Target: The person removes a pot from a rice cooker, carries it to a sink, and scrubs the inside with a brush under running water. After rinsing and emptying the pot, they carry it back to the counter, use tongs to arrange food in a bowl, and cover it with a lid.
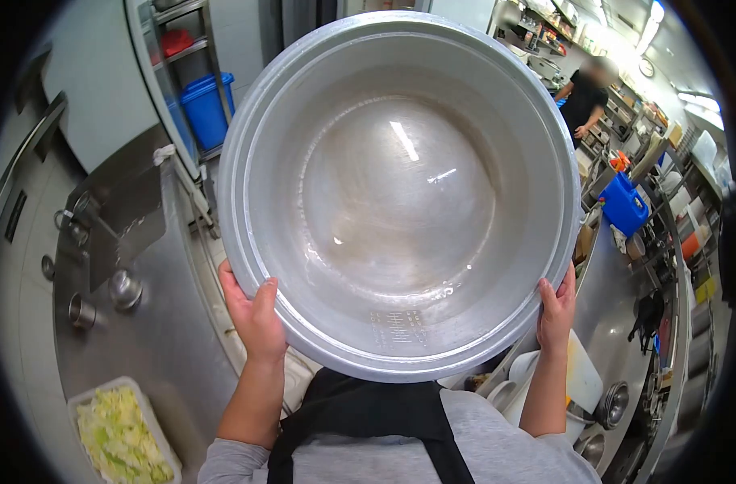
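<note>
A large grey metal rice cooker pot (400,210) is held up in front of my chest, its open mouth tilted toward me. Water-level marks show on its lower inner wall, and the inside looks wet, with light glinting off the bottom. My left hand (259,319) grips the rim at the lower left, thumb over the edge. On the lower right of the rim, my right hand (556,315) has the same kind of hold. The fingers of both hands are partly hidden behind the pot.
A white tub of chopped cabbage (126,431) sits on the left steel counter (174,323), near a sink and metal cups. A blue bin (206,109) stands on a rack. Rightward are a blue jug (624,203), stacked metal bowls (614,403) and a person (585,97) farther back.
</note>
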